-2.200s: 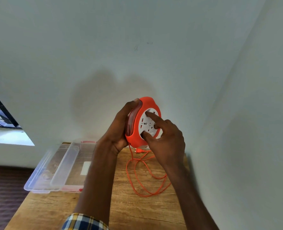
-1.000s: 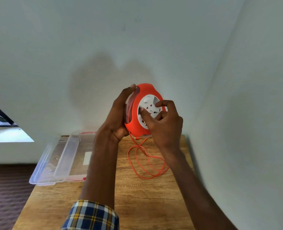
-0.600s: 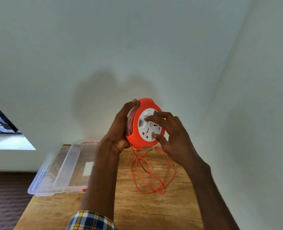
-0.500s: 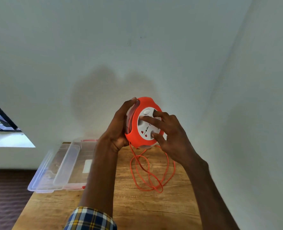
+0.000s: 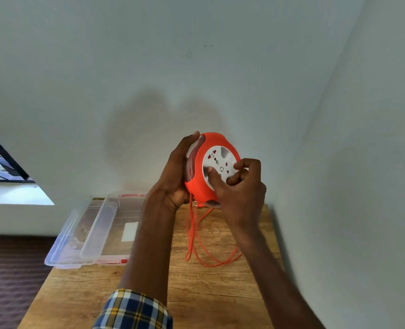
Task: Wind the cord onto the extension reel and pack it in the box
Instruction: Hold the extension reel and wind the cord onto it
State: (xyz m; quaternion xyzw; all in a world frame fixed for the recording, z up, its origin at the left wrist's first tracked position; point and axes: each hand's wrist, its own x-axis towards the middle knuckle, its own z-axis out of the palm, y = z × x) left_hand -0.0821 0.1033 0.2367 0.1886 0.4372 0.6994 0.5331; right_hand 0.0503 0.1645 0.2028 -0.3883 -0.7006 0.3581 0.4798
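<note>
I hold an orange extension reel (image 5: pixel 203 150) upright above the far end of the wooden table (image 5: pixel 211 293). My left hand (image 5: pixel 176 176) grips its back and rim. My right hand (image 5: pixel 240 191) has its thumb and curled fingers pressed into the white socket disc (image 5: pixel 216 157) on the reel's face. An orange cord (image 5: pixel 196 243) hangs from the reel's underside and lies in loose loops on the table below. The clear plastic box (image 5: pixel 123 224) with red clips sits on the table's left side.
A clear lid (image 5: pixel 66 243) lies against the box's left side, overhanging the table's left edge. White walls close in behind and to the right. A window (image 5: pixel 2 167) is at the far left, with dark carpet (image 5: pixel 9 276) below.
My right hand has turned the white disc, its fingers shifting from spread to curled. The loops of cord on the table have shrunk and shifted. My left hand keeps its hold.
</note>
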